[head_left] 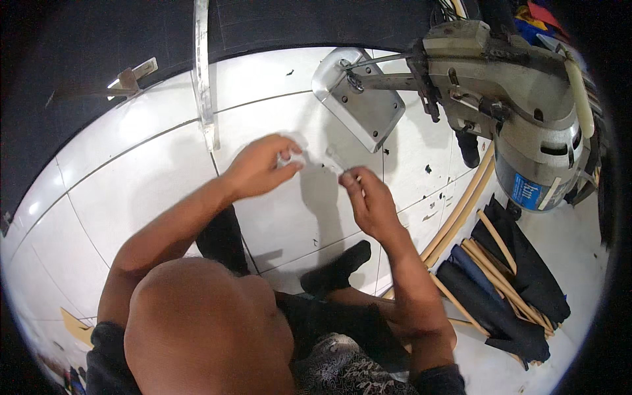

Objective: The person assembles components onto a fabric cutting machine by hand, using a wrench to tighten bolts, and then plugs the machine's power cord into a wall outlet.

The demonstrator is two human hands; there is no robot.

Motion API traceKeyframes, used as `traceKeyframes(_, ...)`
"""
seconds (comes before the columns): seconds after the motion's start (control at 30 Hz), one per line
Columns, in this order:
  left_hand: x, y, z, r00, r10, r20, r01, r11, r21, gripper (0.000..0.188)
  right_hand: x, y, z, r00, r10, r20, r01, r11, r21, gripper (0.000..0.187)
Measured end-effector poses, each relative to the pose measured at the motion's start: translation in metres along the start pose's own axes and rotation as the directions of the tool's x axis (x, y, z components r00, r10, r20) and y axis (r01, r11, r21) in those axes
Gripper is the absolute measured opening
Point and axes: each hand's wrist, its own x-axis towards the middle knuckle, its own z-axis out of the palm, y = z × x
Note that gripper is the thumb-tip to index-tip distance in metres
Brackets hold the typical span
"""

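Both my hands are raised over the white tiled floor, a short gap between them. My left hand (262, 166) has loosely curled fingers, with the thumb apart from the fingertips. A faint pale blur lies around those fingertips, and nothing I can make out is held there. Between the thumb and fingers of my right hand (374, 203) is a small, slim metal wrench (333, 157). Its rounded end points up and left, toward the left hand; blur hides its details. Beyond both hands lies the silver base plate (366, 105) of a cloth cutting machine (503, 79).
A black-covered table (283, 23) spans the far side, with a long metal strip (202, 72) over its edge. The machine's heavy motor (543, 155) is at right. Near it lie rolls of dark fabric (464, 296) and cardboard tubes (454, 214). My dark-socked foot (336, 268) rests below my hands.
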Motion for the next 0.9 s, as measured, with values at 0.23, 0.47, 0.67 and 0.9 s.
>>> traceKeyframes(0.23, -0.124, 0.002, -0.011, 0.991, -0.036, -0.132, 0.08, 0.932, 0.353, 0.029, -0.048, 0.001, -0.08, 0.871, 0.085, 0.485, 0.164, 0.879, -0.448, 0.02)
traceKeyframes(0.47, -0.191, -0.001, -0.028, 0.9, -0.342, -0.27, 0.432, 0.787, 0.44, 0.032, -0.121, -0.036, -0.15, 0.969, 0.111, 0.221, 0.02, 0.855, -0.519, 0.02)
traceKeyframes(0.67, -0.083, 0.008, -0.075, 0.775, -0.222, -0.592, 0.425, 0.877, 0.227, 0.035, -0.149, -0.052, -0.169, 0.963, 0.249, 0.098, -0.189, 0.893, -0.408, 0.025)
traceKeyframes(0.9, 0.014, -0.026, -0.116, 0.611, -0.332, -0.719, 0.662, 0.712, 0.234, 0.055, -0.127, -0.036, -0.19, 0.959, 0.074, 0.274, -0.009, 0.973, -0.232, 0.02)
